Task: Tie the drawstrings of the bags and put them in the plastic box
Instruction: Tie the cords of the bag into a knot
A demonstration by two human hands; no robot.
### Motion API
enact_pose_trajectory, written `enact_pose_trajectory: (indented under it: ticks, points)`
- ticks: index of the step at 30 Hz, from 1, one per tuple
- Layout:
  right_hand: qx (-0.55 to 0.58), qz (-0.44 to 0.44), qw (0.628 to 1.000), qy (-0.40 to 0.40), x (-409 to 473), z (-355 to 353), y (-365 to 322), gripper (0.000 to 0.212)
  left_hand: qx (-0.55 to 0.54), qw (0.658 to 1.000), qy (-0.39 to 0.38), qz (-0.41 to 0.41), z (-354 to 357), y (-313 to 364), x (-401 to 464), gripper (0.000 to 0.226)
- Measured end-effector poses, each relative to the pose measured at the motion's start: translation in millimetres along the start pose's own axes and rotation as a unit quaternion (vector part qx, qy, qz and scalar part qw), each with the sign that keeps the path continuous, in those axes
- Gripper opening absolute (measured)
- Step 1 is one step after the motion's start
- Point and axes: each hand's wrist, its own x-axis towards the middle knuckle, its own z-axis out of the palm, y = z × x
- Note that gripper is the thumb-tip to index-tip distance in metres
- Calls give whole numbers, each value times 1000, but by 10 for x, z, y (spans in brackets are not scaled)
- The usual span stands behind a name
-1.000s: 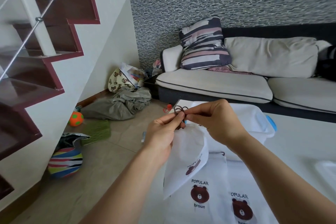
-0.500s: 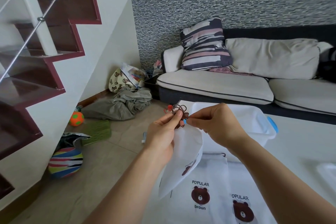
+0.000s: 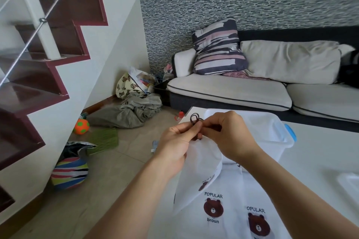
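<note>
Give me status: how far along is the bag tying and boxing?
Done: nothing visibly boxed; what shows of the plastic box holds no bags. In hand: the left hand and right hand pinch the dark drawstring of a held white bag, a loop sticking up, the knot apparently unfinished. Left: finish this knot, box it, then at least two bear-print bags lying flat on the table.

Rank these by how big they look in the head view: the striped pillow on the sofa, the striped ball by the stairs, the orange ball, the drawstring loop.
Largest to smallest, as they look:
1. striped pillow
2. striped ball, though it is nearer the camera
3. orange ball
4. drawstring loop, pinched between left hand and right hand
</note>
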Motion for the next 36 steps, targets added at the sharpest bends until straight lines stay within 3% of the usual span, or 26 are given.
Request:
enact_pose_trajectory:
  ticks: [8,11,13,16,18,24,28,31,36]
  points:
    - [62,43,994,-81,3,-41,4,19,29,998,57,14,-23,25,31,8]
    - [134,133,982,-2,43,-93,13,10,15,998,54,29,-22,69,20,11]
    - [159,187,969,29,80,-136,51,19,12,999,31,34,-25,99,8,16]
    - [238,226,942,-64,53,-113,22,33,31,999,7,18,-15,93,-11,21]
    - [278,237,928,-76,21,-70,-12,31,39,999,3,17,2,66,-21,23]
    - [338,244,909,-22,27,-79,-38,14,88,995,7,37,15,33,-15,23]
    - [294,225,929,4,30,-107,-33,6,141,988,11,59,12,-8,-12,26]
    - [263,211,941,35,51,-111,-38,6,145,986,33,76,50,-8,-14,25]
    - [277,249,925,74,56,-51,-26,10,125,986,70,84,84,-66,-2,21]
